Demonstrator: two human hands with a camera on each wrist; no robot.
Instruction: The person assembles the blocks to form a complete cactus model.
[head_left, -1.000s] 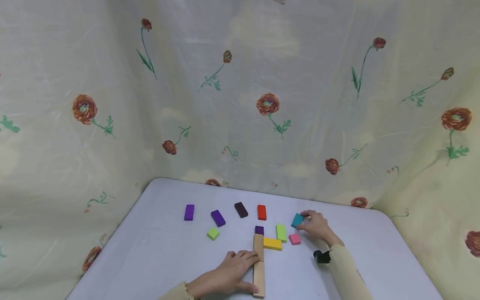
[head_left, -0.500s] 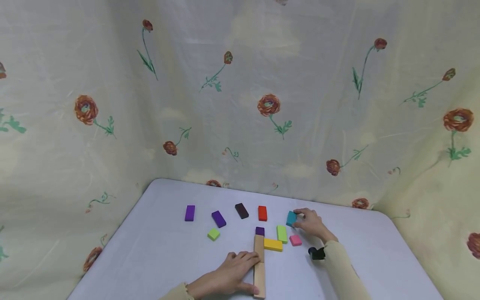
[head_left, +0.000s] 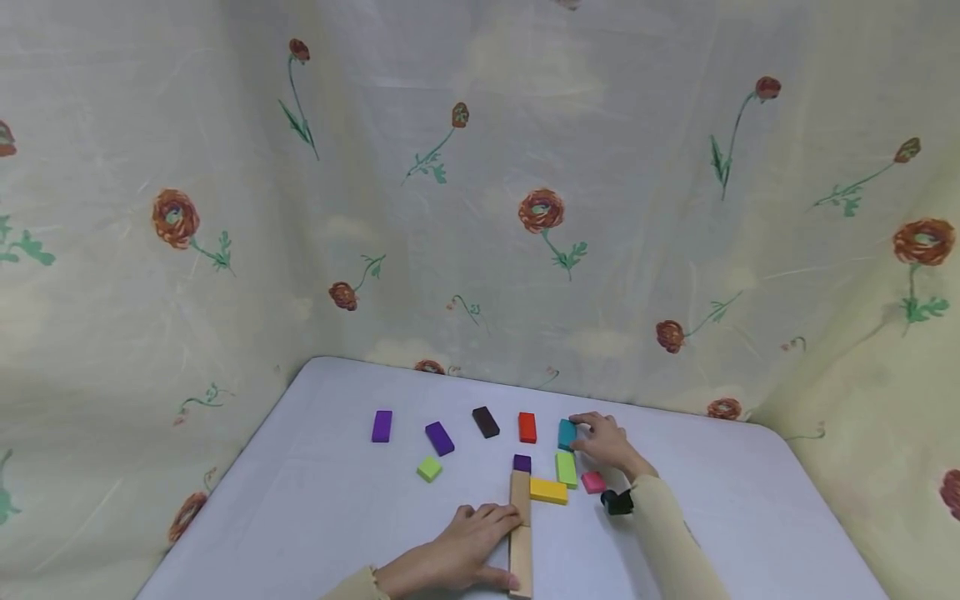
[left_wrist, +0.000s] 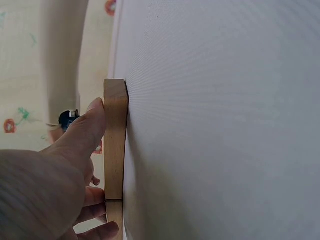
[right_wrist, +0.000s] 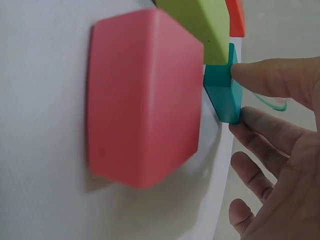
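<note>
My right hand (head_left: 609, 446) pinches a teal block (head_left: 567, 435) at the back right of the table, thumb at its near end and forefinger at its far end. In the right wrist view the thumb and fingertips meet the teal block (right_wrist: 219, 76) just behind a light green block (right_wrist: 202, 25). Two plain wooden blocks (head_left: 521, 552) lie end to end in a line in front. Along their left side rests my left hand (head_left: 476, 546), its thumb on the nearer block and fingers on the farther one, as the left wrist view also shows on the wooden block (left_wrist: 115, 145).
A dark purple block (head_left: 522, 463) stands at the wooden line's far end, a yellow block (head_left: 548, 491) beside it. A pink block (head_left: 593, 482) lies close by the right wrist. Red (head_left: 527, 427), dark brown (head_left: 486, 422) and several other coloured blocks lie behind and left.
My right hand has slid left with the teal block, which now stands straighter, behind the light green block and nearer the red one. The left hand has stayed on the wooden blocks.
</note>
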